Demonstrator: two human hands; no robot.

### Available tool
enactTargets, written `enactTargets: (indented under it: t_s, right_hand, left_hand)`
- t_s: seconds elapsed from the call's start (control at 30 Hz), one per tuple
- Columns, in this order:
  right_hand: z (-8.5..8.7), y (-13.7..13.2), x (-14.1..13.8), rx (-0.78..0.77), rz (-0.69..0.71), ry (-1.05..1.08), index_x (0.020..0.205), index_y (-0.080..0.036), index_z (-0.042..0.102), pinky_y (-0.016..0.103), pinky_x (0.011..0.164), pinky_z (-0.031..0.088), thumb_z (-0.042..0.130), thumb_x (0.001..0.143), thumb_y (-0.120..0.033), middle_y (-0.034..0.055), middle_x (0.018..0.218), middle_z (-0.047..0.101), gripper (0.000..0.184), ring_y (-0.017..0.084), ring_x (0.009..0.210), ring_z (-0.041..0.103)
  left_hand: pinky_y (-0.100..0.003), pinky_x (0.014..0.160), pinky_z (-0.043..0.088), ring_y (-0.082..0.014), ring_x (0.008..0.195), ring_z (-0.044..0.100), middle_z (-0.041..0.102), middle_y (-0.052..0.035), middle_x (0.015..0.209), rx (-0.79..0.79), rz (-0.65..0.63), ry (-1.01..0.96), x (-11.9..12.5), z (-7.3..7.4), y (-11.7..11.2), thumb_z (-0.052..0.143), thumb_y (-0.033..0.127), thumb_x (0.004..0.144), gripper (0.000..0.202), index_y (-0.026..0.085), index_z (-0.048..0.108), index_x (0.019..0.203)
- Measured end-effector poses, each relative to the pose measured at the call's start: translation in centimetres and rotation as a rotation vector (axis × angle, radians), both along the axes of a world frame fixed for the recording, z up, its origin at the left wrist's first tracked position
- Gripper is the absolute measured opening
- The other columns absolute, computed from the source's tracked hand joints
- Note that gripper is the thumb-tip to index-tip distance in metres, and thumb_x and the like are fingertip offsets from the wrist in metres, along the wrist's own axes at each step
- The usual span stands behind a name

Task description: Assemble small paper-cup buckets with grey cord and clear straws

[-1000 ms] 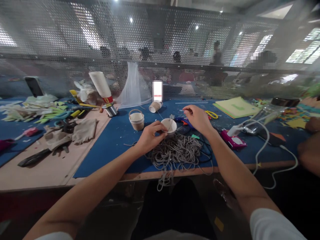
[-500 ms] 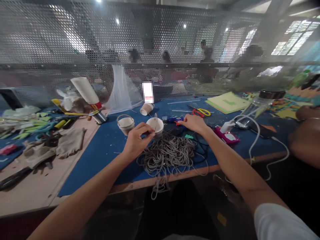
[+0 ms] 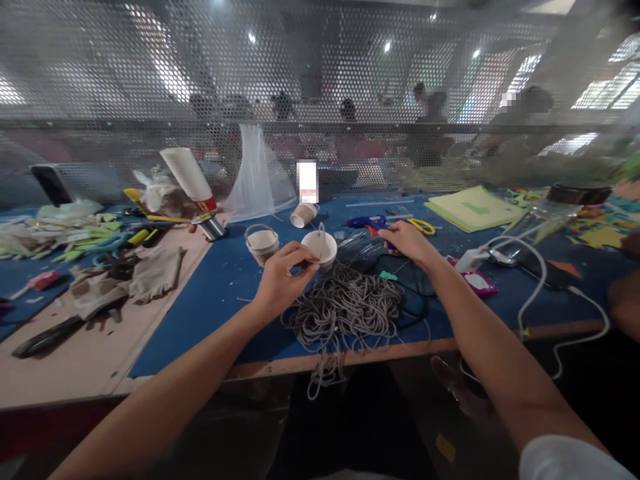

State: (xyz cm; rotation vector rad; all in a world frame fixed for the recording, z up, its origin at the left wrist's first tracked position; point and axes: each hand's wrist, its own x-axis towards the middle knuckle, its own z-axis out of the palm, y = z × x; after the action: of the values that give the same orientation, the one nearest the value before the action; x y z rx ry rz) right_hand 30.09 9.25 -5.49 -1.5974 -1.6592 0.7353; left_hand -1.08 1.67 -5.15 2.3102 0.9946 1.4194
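My left hand [image 3: 286,279] is closed in a pinch at the near rim of a white paper cup [image 3: 327,245]. A thin cord loop rises inside this cup; whether my fingertips grip cord or rim is hard to make out. My right hand [image 3: 407,241] is wrapped round a blue glue gun [image 3: 364,221] with an orange trigger, its nozzle pointing left, apart from the cup. Just below the cup lies a tangled heap of grey cord [image 3: 347,307]. Left of it stands a cord-wrapped cup with a handle [image 3: 263,245]. A similar wrapped cup [image 3: 304,215] lies tipped behind.
Yellow-handled scissors [image 3: 423,227] and a stack of yellow-green sheets [image 3: 473,208] lie at the back right. A clear jar [image 3: 537,217] and white cables [image 3: 537,263] are on the right. Stacked paper cups [image 3: 189,179] lean at left, near work gloves [image 3: 157,272]. A perforated screen [image 3: 320,73] stands behind.
The glue gun in my right hand has moved back and right, away from the cup. My left hand keeps its pinch at the cup. The whole view has shifted slightly.
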Motion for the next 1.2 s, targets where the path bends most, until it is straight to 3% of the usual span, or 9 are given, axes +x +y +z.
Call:
enactTargets:
  t_s: [0.1, 0.23, 0.33, 0.5, 0.6, 0.8, 0.93, 1.03, 1.2]
  right_hand:
    - [0.8, -0.7, -0.8, 0.057, 0.043, 0.349, 0.085, -0.019, 0.062, 0.021, 0.051, 0.046, 0.067, 0.082, -0.05, -0.0011, 0.067, 0.062, 0.032, 0.009, 0.051, 0.054]
    - [1.5, -1.4, -1.9, 0.11, 0.081, 0.612, 0.087, -0.019, 0.062, 0.019, 0.054, 0.05, 0.072, 0.078, -0.05, -0.0006, 0.077, 0.064, 0.034, 0.009, 0.06, 0.059]
    - [1.8, -1.8, -2.2, 0.075, 0.128, 0.715, 0.095, -0.02, 0.063, 0.021, 0.061, 0.054, 0.072, 0.078, -0.046, 0.0016, 0.091, 0.067, 0.032, 0.01, 0.067, 0.062]
    - [2.3, -2.7, -2.8, 0.072, 0.256, 0.74, 0.103, -0.024, 0.062, 0.019, 0.063, 0.052, 0.073, 0.079, -0.039, -0.0009, 0.096, 0.065, 0.03, 0.009, 0.071, 0.059]
    - [2.4, -2.9, -3.2, 0.086, 0.289, 0.705, 0.106, -0.025, 0.062, 0.022, 0.066, 0.052, 0.072, 0.079, -0.04, -0.0019, 0.087, 0.062, 0.032, 0.01, 0.071, 0.057]
    - [2.0, -3.0, -3.7, 0.185, 0.22, 0.537, 0.097, -0.019, 0.067, 0.026, 0.064, 0.05, 0.069, 0.082, -0.046, -0.0042, 0.062, 0.053, 0.03, 0.012, 0.06, 0.053]
    - [2.0, -3.5, -4.0, 0.208, 0.247, 0.416, 0.098, -0.02, 0.066, 0.029, 0.062, 0.052, 0.067, 0.084, -0.046, -0.0014, 0.065, 0.063, 0.03, 0.015, 0.058, 0.059]
    - [1.9, -3.6, -4.1, 0.246, 0.215, 0.212, 0.103, -0.02, 0.07, 0.032, 0.063, 0.052, 0.068, 0.082, -0.047, -0.0011, 0.065, 0.064, 0.034, 0.017, 0.058, 0.06]
    - [1.4, -3.9, -4.6, 0.326, 0.191, 0.085, 0.096, -0.022, 0.073, 0.037, 0.077, 0.055, 0.073, 0.078, -0.048, 0.0037, 0.086, 0.073, 0.031, 0.023, 0.08, 0.067]
  left_hand:
    - [-0.031, 0.076, 0.054, -0.0175, 0.086, 0.064, 0.066, -0.0067, 0.092, -0.029, 0.001, -0.002, -0.1, 0.0, 0.0, 0.063, 0.015, 0.086, 0.008, 0.017, 0.07, 0.091]
    - [-0.03, 0.076, 0.052, -0.0167, 0.084, 0.064, 0.066, -0.0065, 0.091, -0.052, 0.002, -0.011, -0.1, 0.0, 0.0, 0.063, 0.014, 0.086, 0.008, 0.016, 0.07, 0.09]
    - [-0.03, 0.076, 0.052, -0.0163, 0.083, 0.064, 0.066, -0.0063, 0.091, -0.057, 0.004, -0.022, -0.2, -0.1, 0.2, 0.063, 0.013, 0.086, 0.008, 0.017, 0.07, 0.089]
    - [-0.03, 0.074, 0.052, -0.016, 0.082, 0.063, 0.066, -0.006, 0.09, -0.062, 0.012, -0.021, -0.4, -0.1, 0.3, 0.062, 0.014, 0.087, 0.008, 0.017, 0.069, 0.088]
    - [-0.03, 0.073, 0.052, -0.0153, 0.081, 0.063, 0.065, -0.0056, 0.089, -0.058, 0.017, -0.034, -0.3, 0.1, 0.2, 0.062, 0.014, 0.086, 0.008, 0.017, 0.069, 0.087]
    - [-0.03, 0.073, 0.053, -0.0154, 0.081, 0.063, 0.065, -0.0056, 0.088, -0.037, 0.02, -0.05, -0.2, 0.4, 0.1, 0.062, 0.014, 0.086, 0.008, 0.017, 0.069, 0.087]
    - [-0.03, 0.073, 0.053, -0.0159, 0.082, 0.063, 0.065, -0.0062, 0.089, -0.041, 0.01, -0.063, -0.3, 0.5, -0.1, 0.061, 0.014, 0.085, 0.008, 0.017, 0.069, 0.087]
    - [-0.03, 0.072, 0.052, -0.0165, 0.082, 0.063, 0.065, -0.0068, 0.089, -0.052, 0.012, -0.052, -0.3, 0.7, -0.3, 0.061, 0.015, 0.086, 0.008, 0.017, 0.069, 0.088]
    - [-0.029, 0.07, 0.052, -0.0161, 0.08, 0.063, 0.065, -0.0066, 0.088, -0.047, 0.031, -0.039, -0.4, 0.8, -0.3, 0.061, 0.016, 0.086, 0.008, 0.016, 0.069, 0.086]
